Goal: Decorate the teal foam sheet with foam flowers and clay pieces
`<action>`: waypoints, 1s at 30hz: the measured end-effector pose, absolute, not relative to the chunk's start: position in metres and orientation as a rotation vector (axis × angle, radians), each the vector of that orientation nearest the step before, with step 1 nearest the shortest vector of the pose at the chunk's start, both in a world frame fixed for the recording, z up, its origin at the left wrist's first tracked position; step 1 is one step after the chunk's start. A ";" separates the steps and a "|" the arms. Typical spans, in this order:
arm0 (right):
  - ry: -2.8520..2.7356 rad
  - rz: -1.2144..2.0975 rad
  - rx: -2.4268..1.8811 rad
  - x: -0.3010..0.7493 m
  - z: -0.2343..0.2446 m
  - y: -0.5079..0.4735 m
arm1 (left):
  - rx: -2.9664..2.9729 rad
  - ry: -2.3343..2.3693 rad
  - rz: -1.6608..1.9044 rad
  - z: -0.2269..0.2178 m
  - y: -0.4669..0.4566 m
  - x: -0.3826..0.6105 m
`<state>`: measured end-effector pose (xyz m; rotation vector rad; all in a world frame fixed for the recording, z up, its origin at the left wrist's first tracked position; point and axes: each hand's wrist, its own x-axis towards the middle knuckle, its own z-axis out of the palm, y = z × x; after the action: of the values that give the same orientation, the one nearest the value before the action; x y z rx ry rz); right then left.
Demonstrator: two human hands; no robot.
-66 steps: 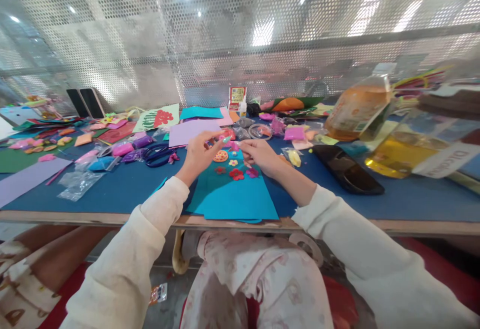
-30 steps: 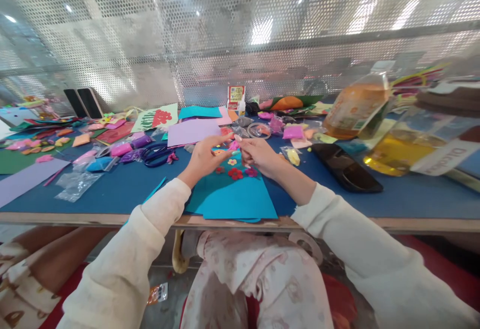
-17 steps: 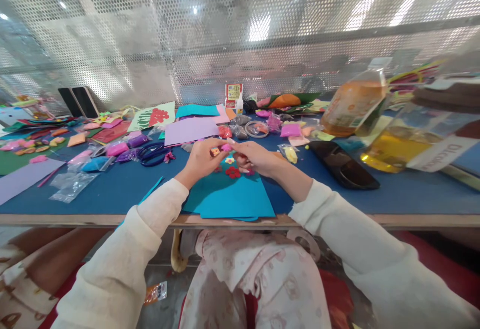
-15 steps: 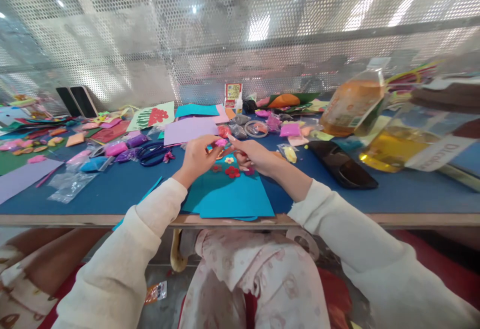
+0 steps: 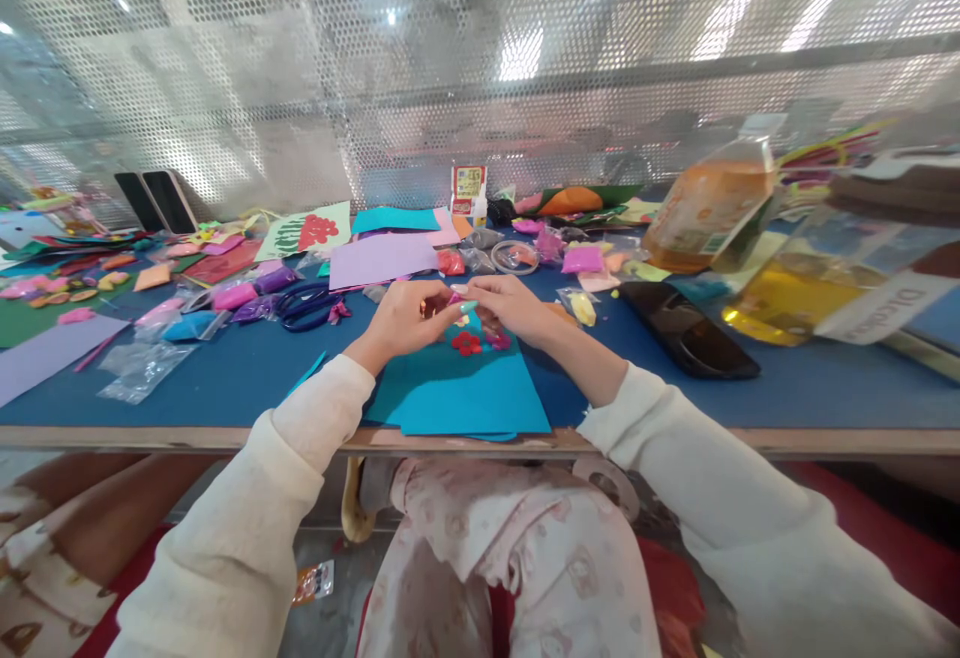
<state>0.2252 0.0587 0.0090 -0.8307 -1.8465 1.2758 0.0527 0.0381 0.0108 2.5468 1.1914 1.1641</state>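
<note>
My left hand and my right hand meet above the far end of a teal felt sheet. Both pinch a small pink piece between their fingertips; what it is I cannot make out. A red felt flower and a magenta one lie on the sheet just under the hands. Other small shapes on the sheet are hidden by my fingers.
Blue-handled scissors lie left of my hands, with bags of coloured clay. A black phone lies to the right, near two bottles of amber liquid. A lilac sheet and a tape roll lie behind. Another person's leg is at the lower left.
My hands have drawn closer together and a little lower over the sheet, still working the small pink piece. They now cover the orange and yellow shapes.
</note>
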 end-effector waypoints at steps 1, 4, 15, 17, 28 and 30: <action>-1.813 1.287 -0.827 0.225 0.009 0.059 | 2.505 1.188 1.136 0.012 0.038 0.053; -1.773 1.350 -0.850 0.225 0.011 0.058 | 2.451 1.228 1.036 0.013 0.039 0.053; -1.663 1.622 -0.929 0.222 0.013 0.052 | 2.646 1.127 1.057 0.006 0.038 0.054; -1.697 1.620 -0.881 0.224 0.013 0.052 | 2.689 1.097 1.078 0.006 0.039 0.054; -1.472 1.649 -0.808 0.231 0.012 0.069 | 2.337 1.173 1.206 0.012 0.044 0.050; -1.359 1.492 -0.899 0.235 0.011 0.078 | 2.229 1.274 1.362 0.011 0.051 0.042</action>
<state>0.2350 0.0779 0.0112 -0.8987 -1.3592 1.4924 0.0419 0.0511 0.0113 2.2292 1.2737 1.3618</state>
